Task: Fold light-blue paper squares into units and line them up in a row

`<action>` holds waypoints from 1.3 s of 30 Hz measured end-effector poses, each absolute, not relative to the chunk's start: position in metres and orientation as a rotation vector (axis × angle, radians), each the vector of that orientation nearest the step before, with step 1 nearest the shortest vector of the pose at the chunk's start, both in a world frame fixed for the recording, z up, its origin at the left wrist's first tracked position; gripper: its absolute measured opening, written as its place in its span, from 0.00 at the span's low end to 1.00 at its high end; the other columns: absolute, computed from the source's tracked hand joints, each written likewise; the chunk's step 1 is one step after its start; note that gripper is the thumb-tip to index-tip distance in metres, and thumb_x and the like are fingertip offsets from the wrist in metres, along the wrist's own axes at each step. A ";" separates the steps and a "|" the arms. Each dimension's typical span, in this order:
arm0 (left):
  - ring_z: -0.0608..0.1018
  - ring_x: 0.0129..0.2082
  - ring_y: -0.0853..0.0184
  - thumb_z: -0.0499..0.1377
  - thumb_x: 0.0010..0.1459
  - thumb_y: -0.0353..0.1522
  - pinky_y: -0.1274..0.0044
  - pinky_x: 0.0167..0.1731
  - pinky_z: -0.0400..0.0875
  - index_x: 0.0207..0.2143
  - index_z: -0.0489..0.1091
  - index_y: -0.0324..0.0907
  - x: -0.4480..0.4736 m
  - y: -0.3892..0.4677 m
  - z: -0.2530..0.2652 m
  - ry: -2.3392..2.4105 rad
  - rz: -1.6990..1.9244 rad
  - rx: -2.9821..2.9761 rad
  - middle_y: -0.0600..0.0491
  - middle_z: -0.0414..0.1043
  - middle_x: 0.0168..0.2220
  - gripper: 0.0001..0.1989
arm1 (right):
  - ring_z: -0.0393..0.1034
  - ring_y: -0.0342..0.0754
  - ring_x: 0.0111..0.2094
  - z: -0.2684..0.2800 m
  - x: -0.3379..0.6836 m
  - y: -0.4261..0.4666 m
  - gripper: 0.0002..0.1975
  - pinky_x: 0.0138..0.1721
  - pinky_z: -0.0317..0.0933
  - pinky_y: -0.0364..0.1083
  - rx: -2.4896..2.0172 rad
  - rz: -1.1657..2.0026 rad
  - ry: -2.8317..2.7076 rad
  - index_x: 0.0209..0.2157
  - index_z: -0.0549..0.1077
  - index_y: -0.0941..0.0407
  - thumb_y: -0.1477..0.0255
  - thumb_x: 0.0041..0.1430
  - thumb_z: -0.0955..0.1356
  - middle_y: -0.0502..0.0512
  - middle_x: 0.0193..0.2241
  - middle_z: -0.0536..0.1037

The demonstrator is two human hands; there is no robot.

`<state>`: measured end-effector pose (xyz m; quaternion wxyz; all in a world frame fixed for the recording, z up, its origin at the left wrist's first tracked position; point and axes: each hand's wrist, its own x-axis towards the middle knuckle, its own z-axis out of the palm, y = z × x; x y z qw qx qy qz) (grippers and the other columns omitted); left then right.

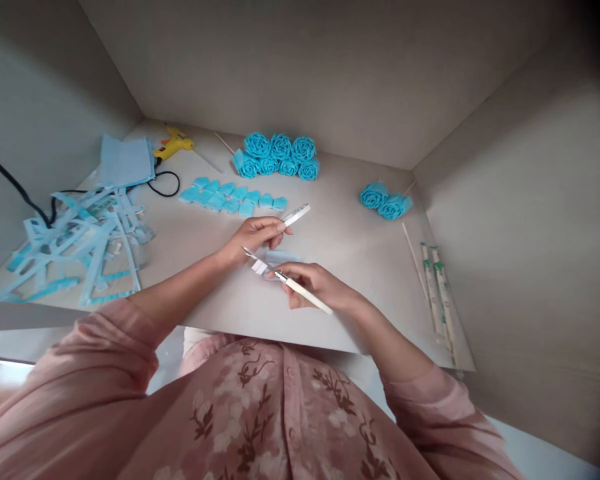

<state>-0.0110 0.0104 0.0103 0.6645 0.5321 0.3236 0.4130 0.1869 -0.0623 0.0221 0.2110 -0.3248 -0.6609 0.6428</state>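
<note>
My left hand [260, 235] is closed around one end of a slim whitish stick with small dark print [297, 213], which points up to the right. In my right hand [311, 283] is a pen-like tool with a white handle [307, 295] and a metal collar; it looks like a craft knife. Its thin dark tip points up-left, near my left wrist. A white label shows along its front part. Beneath my hands lies a clear bluish plastic piece [285, 256], partly hidden. Rows of small folded blue paper pieces [230, 195] lie beyond my left hand.
Several blue paper roses [280, 155] stand at the back, with two more roses [384, 200] to the right. A yellow glue gun [175, 143], a blue sheet stack [126, 160] and tangled strips [93, 240] are left. Green-marked sticks [437, 293] line the right edge. Walls enclose the table.
</note>
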 end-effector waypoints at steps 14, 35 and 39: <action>0.62 0.18 0.73 0.61 0.57 0.54 0.80 0.22 0.58 0.16 0.61 0.41 -0.013 0.017 0.011 0.632 0.887 1.005 0.58 0.51 0.16 0.30 | 0.71 0.43 0.25 0.009 0.203 -0.055 0.27 0.25 0.64 0.42 -0.585 1.959 -1.443 0.49 0.73 0.60 0.49 0.65 0.65 0.52 0.28 0.75; 0.67 0.23 0.70 0.57 0.54 0.62 0.75 0.30 0.63 0.24 0.64 0.41 -0.012 0.010 0.011 0.478 0.702 1.182 0.56 0.61 0.20 0.32 | 0.68 0.40 0.21 0.013 0.202 -0.056 0.26 0.21 0.62 0.40 -0.560 1.946 -1.428 0.49 0.73 0.60 0.51 0.65 0.66 0.48 0.23 0.72; 0.68 0.23 0.70 0.58 0.53 0.62 0.76 0.29 0.63 0.24 0.65 0.41 -0.012 0.010 0.009 0.473 0.700 1.178 0.56 0.61 0.20 0.32 | 0.68 0.41 0.21 0.009 0.202 -0.055 0.27 0.22 0.62 0.41 -0.543 1.960 -1.426 0.50 0.73 0.60 0.51 0.66 0.65 0.49 0.24 0.73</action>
